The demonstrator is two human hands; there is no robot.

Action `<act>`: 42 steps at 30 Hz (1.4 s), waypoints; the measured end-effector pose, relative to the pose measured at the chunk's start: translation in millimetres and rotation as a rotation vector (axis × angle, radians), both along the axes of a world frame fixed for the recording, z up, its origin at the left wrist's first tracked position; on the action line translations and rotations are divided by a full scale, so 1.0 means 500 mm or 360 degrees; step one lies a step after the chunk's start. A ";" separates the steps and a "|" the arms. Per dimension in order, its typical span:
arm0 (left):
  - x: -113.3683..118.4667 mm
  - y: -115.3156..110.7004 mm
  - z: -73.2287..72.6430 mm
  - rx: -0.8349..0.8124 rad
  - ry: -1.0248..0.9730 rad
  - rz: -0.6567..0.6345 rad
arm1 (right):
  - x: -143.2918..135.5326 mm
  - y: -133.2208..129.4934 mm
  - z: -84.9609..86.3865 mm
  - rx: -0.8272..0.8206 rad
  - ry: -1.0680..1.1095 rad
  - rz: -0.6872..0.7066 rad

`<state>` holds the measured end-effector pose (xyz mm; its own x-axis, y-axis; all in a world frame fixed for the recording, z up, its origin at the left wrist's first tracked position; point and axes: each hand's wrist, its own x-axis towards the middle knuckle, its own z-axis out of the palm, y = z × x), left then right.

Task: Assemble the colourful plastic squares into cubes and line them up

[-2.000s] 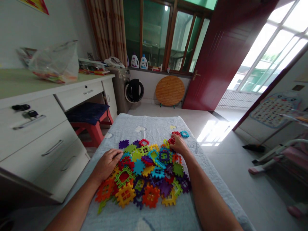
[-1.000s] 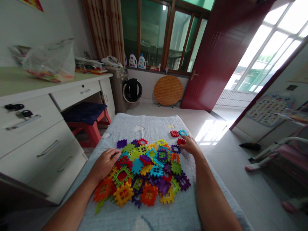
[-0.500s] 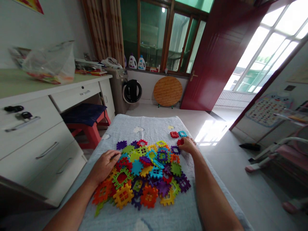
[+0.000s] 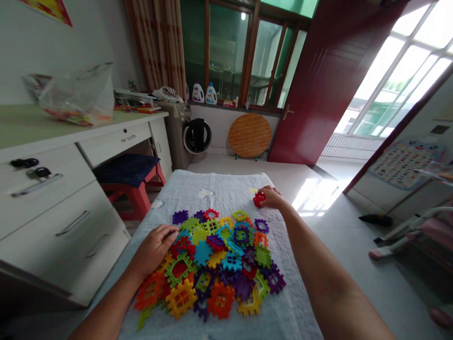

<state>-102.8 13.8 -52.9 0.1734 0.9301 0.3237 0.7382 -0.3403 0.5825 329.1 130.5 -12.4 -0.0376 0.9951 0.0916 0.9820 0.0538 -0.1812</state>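
A heap of colourful interlocking plastic tiles (image 4: pixel 203 253) with toothed edges lies on the cloth-covered table. My right hand (image 4: pixel 272 197) is beyond the heap, near the table's far right corner. Its thumb and fingers are closed on a red plastic tile (image 4: pixel 259 199); whether a second red tile lies under it I cannot tell. The blue tile seen there earlier is hidden by the hand. My left hand (image 4: pixel 155 246) rests at the left edge of the heap, fingers loosely stretched out beside red and blue tiles, with nothing visibly held.
A pale blue cloth (image 4: pixel 226 182) covers the table. To the left stand a white desk (image 4: pixel 116 137) and a red stool with a dark top (image 4: pixel 129 170). A washing machine (image 4: pixel 179 127), round wooden board (image 4: pixel 249 135) and red door (image 4: pixel 318 89) are at the back.
My right hand has moved forward and slightly left with the red tile, to where a red and a blue tile lay. The left hand stays by the heap. The view has shifted slightly.
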 end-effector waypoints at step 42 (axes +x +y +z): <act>0.001 -0.001 0.003 -0.0055 -0.0041 0.0008 | -0.118 -0.148 -0.013 0.0238 0.1102 0.0429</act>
<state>-102.1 13.2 -51.4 0.1608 0.9416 0.2958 0.7244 -0.3162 0.6126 270.0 56.6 -18.7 -0.1629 0.9347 0.3160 0.5958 0.3485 -0.7236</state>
